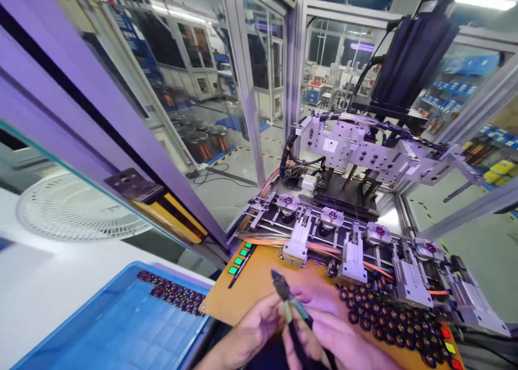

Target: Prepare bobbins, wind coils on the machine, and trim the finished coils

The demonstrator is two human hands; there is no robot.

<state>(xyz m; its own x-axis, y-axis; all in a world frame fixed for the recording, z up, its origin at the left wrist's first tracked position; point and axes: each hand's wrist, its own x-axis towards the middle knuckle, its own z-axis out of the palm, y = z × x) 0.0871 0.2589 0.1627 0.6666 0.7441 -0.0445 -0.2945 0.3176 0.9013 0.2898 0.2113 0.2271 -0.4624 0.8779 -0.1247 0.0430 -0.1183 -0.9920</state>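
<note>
A pair of cutting pliers [282, 287] points up and away from me above the orange work surface [230, 300]. My right hand [338, 332] is closed around its handles, with fingers wrapped below the pivot. Close against the pliers on the left, my left hand [259, 322] has its fingers bent together. What those fingers pinch, if anything, is hidden behind the tool and the other hand. Many small dark ring-shaped parts [388, 319] lie in rows on the surface to the right of my hands.
Beyond my hands stands a machine fixture with several metal clamp stations [296, 247]. Green buttons [238, 261] sit at left, red and yellow buttons [450, 347] at right. A blue tray [121, 327] at left holds more ring parts. A white fan [81, 208] and frame posts [243, 89] flank the station.
</note>
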